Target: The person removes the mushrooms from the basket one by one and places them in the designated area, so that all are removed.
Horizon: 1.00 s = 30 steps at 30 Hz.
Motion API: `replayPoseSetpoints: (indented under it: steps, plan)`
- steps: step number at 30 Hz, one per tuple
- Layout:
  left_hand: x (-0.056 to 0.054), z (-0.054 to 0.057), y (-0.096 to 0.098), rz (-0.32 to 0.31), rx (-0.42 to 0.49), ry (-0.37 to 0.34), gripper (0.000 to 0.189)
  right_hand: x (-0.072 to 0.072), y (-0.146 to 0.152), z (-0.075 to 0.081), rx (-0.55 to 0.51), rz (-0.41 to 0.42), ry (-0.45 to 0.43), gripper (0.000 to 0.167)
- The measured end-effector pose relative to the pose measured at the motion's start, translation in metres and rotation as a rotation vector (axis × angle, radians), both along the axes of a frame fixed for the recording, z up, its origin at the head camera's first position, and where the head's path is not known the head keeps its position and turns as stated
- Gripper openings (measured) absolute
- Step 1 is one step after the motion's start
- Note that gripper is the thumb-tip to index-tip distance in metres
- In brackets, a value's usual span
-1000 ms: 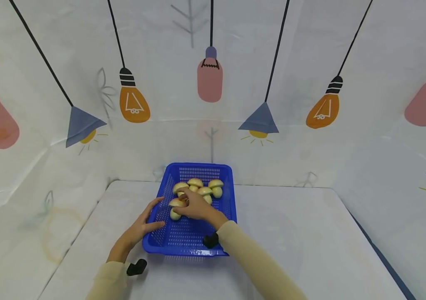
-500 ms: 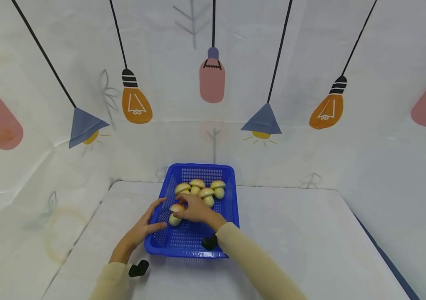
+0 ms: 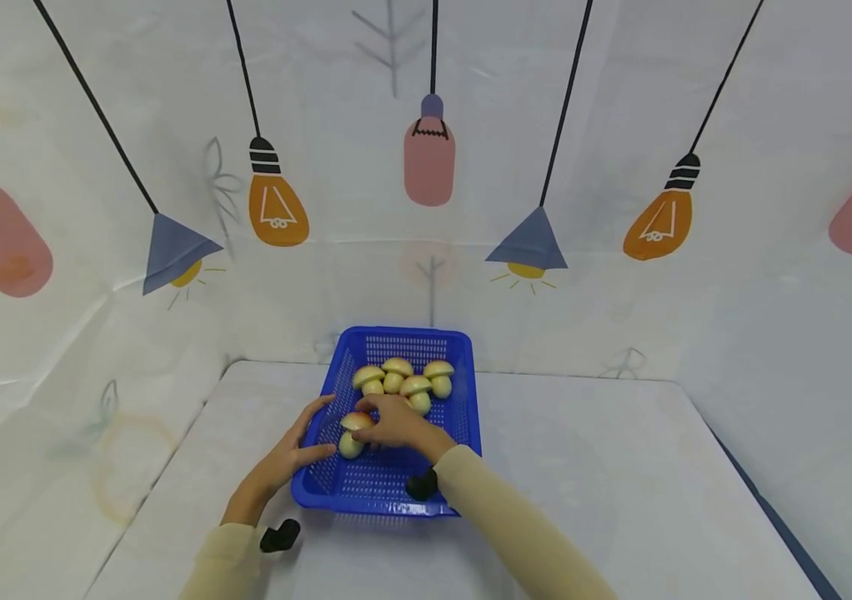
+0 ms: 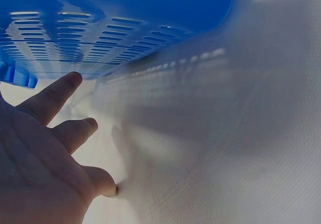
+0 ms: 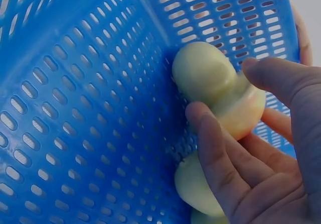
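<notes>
A blue plastic basket [image 3: 377, 505] with slotted walls stands on the white table and holds several mushrooms with rounded caps and pale stems. My right hand [image 3: 403, 423] reaches into it and pinches the nearest mushroom [image 3: 351, 447] by its cap. In the right wrist view, fingers and thumb lie on both sides of that mushroom [image 5: 203, 73], close to the slotted wall. My left hand [image 3: 283, 454] rests against the basket's left side, its fingers stretched along the outside. In the left wrist view the fingers extend beneath the basket's wall [image 4: 130, 3]; the thumb is hidden.
Farther back in the basket lie other mushrooms [image 3: 438, 377], grouped together. The white tabletop [image 3: 583, 467] spreads to the right, and a printed sheet [image 3: 351, 283] with drawn lamps hangs behind it. A black wrist mount [image 3: 279, 536] sits at the left cuff.
My right hand has drawn the pinched mushroom a little toward the basket's near side, away from the others. The left hand stays at the basket's side. The head view has shifted slightly.
</notes>
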<state>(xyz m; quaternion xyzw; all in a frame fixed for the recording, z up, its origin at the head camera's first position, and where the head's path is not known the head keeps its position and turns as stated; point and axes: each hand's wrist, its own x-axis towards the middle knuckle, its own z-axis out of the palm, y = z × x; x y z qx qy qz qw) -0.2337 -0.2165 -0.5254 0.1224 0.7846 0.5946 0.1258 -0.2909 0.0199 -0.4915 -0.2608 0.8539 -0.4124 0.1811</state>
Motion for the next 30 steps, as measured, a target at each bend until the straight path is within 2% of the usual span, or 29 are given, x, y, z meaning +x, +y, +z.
replayPoseSetpoints:
  steps: [4,16,21,26,30]
  plan:
    - [-0.0001,0.0013,0.0008,0.006,-0.012,-0.001,0.081,-0.0011,0.0002,-0.0016,0.004,0.005,0.02,0.046]
    - [0.0029,0.0026,0.0014,0.002,-0.018,0.01,0.082,-0.0025,-0.0009,-0.003,0.108,0.024,0.148,0.043]
    - [0.0038,0.0041,0.002,0.0,-0.02,0.016,0.081,-0.0009,-0.0005,-0.0029,0.086,0.035,0.11,0.042]
    - [0.0043,0.0046,0.0022,-0.006,-0.02,0.021,0.082,0.0003,0.0003,-0.0038,0.056,0.064,-0.004,0.04]
    - [0.0042,0.0036,0.0017,-0.015,-0.016,0.026,0.082,0.0011,0.0003,-0.0052,0.067,0.081,-0.044,0.044]
